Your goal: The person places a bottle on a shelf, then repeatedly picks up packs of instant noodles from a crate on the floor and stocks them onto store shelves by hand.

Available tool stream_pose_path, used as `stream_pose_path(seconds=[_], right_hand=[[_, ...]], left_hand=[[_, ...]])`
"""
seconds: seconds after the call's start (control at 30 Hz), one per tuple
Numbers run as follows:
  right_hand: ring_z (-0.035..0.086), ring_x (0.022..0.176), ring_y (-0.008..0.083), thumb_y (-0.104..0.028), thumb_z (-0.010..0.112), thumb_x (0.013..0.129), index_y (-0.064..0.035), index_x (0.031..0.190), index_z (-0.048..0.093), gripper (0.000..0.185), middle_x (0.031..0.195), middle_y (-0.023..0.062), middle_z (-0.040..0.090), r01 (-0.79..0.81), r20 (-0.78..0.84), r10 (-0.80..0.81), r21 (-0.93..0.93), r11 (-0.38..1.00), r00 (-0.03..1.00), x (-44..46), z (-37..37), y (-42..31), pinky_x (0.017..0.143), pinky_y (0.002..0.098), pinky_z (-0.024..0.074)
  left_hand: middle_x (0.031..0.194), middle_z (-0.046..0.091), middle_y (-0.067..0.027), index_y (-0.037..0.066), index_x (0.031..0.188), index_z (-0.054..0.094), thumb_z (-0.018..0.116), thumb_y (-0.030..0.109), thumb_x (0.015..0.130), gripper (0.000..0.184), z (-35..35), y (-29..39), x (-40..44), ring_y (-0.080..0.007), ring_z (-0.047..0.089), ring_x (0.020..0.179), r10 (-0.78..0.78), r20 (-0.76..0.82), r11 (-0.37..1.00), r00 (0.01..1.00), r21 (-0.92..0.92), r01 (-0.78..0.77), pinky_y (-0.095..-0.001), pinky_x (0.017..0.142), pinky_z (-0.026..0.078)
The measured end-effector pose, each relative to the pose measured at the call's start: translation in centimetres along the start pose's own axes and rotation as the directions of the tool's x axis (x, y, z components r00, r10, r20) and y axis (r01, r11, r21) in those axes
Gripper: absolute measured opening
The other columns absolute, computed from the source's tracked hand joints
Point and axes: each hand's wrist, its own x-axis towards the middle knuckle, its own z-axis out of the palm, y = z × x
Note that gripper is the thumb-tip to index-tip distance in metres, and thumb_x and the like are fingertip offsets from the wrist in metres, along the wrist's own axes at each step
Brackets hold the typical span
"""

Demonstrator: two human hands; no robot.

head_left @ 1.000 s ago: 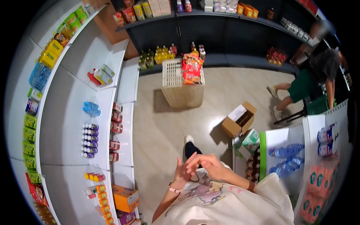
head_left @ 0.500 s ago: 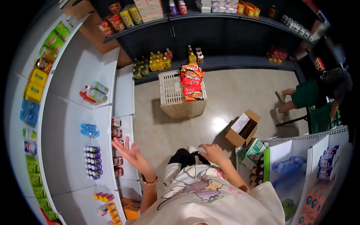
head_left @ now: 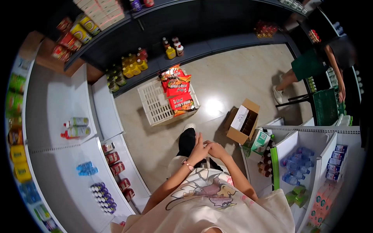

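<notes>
In front of my waist my left hand (head_left: 199, 150) and my right hand (head_left: 217, 149) meet at the fingertips. The left fingers point forward, loosely held together; the right fingers curl in against them. Whether anything small lies between them is hidden. Ahead on the floor stands a cream plastic basket (head_left: 146, 101), with red snack packets (head_left: 178, 89) lying across its right side. An open cardboard box (head_left: 251, 105) with dividers sits to the right, out of reach of both hands.
White shelves (head_left: 60, 159) with bottles and jars run along the left. A dark shelf (head_left: 221, 42) crosses the far side. At right are a divided white shelf (head_left: 297, 139), a green crate (head_left: 325, 108) and another person (head_left: 309, 64) bending beside it.
My hands, spread apart half a second ago, have come together. The view has turned and moved forward, bringing the basket nearer. The other person's arm now hangs over the green crate.
</notes>
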Motion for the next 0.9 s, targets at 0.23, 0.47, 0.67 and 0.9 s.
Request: stream_pose_path(seconds=[0.23, 0.47, 0.67, 0.9], right_hand=[[0.062, 0.095, 0.0335, -0.032, 0.058, 0.085, -0.0074, 0.115, 0.056, 0.039, 0.106, 0.0191, 0.063, -0.263, 0.074, 0.267, 0.551, 0.792, 0.961, 14.0, 4.5, 8.7, 0.081, 0.0382, 0.0485], [0.058, 0.101, 0.0276, -0.03, 0.059, 0.083, -0.0079, 0.125, 0.05, 0.048, 0.111, 0.0197, 0.06, -0.374, -0.236, 0.493, 0.409, 0.832, 0.838, 23.8, 2.4, 8.3, 0.088, 0.0345, 0.045], [0.059, 0.1, 0.0288, -0.03, 0.059, 0.082, -0.0058, 0.123, 0.051, 0.048, 0.109, 0.0201, 0.061, -0.318, -0.075, 0.464, 0.63, 0.708, 0.883, 29.5, 1.9, 9.2, 0.088, 0.0344, 0.0448], [0.06, 0.087, 0.0269, -0.037, 0.063, 0.079, -0.0052, 0.109, 0.058, 0.044, 0.092, 0.0168, 0.063, -0.255, -0.165, 0.537, 0.741, 0.621, 0.827, 22.8, 0.3, 7.3, 0.079, 0.0343, 0.0464]], left_hand=[[0.145, -0.004, -0.0348, -0.013, 0.139, 0.005, 0.057, 0.025, 0.078, 0.088, -7.6, -11.2, 14.1, -0.0403, -0.001, 0.138, -0.414, -0.033, 0.91, 0.91, -0.011, 0.414, -0.0353, 0.113, 0.01], [0.104, 0.055, -0.005, 0.014, 0.122, 0.045, 0.062, 0.032, 0.08, 0.049, -14.6, -18.5, 22.9, -0.0168, 0.055, 0.075, -0.711, 0.022, 0.683, 0.703, -0.218, 0.697, -0.0317, 0.061, 0.049], [0.067, 0.055, 0.0006, 0.009, 0.095, 0.057, 0.066, 0.03, 0.081, 0.027, -14.9, -17.3, 25.5, -0.0081, 0.046, 0.045, -0.725, 0.152, 0.562, 0.672, -0.434, 0.705, -0.0213, 0.041, 0.04], [0.058, 0.049, 0.0029, 0.013, 0.082, 0.055, 0.055, 0.025, 0.092, 0.016, -12.3, -14.1, 22.8, -0.006, 0.044, 0.044, -0.701, 0.389, 0.604, 0.597, -0.12, 0.788, -0.0211, 0.039, 0.036]])
